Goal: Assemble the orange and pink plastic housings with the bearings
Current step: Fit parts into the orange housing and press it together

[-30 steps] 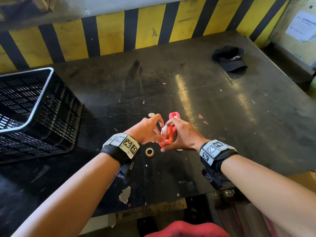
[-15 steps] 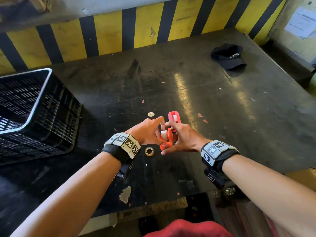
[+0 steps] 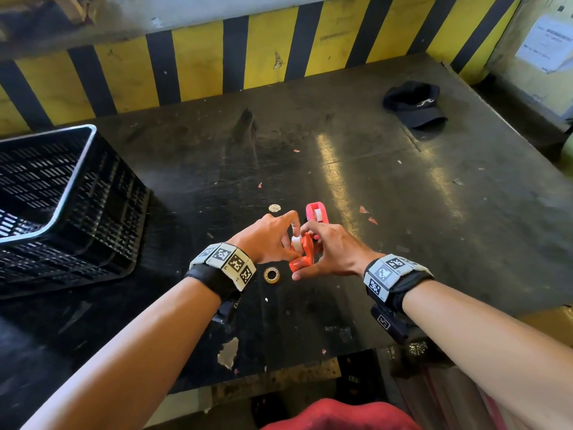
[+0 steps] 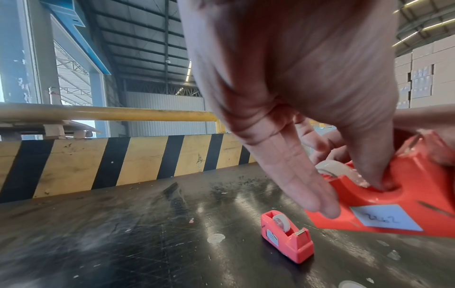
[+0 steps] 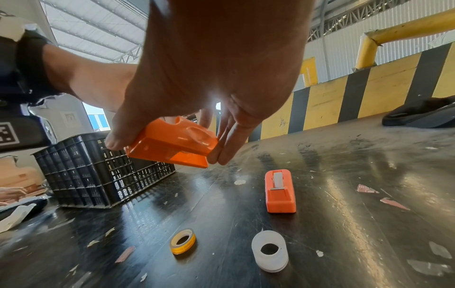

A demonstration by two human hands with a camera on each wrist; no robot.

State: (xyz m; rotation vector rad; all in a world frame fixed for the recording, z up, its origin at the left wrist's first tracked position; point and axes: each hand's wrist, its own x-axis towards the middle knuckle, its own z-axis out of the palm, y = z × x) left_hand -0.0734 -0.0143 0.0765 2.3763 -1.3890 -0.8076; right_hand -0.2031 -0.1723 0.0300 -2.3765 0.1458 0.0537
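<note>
**Seating the white roll: where it could slip**

Holding the orange housing [image 3: 305, 252] near the middle of the head view, the right hand [image 3: 335, 252] grasps it between thumb below and fingers above, tilted off the black table [image 3: 403, 212]. The left hand [image 3: 266, 242] pinches a white roll [image 3: 296, 243] at the housing's mouth. If the roll goes in skewed, I judge it could jam or pop out. The pink housing [image 3: 316, 214] stands on the table just above the hands, close enough to be knocked. A yellow-edged roll [image 3: 272, 274] lies below the left hand.

From the left wrist, at the right edge of the frame, the thumb [image 4: 369, 165] presses into a round recess in the housing's side while the fingers [image 4: 295, 181] reach past the roll; hard pressing may twist the housing out of the other hand.

From the right wrist, at mid-frame, only fingertips [image 5: 221, 154] and thumb clamp the housing, a shallow hold on slick plastic. A spare white core [image 5: 269, 251] lies at lower centre, near the yellow-edged roll; either may roll if bumped.
</note>
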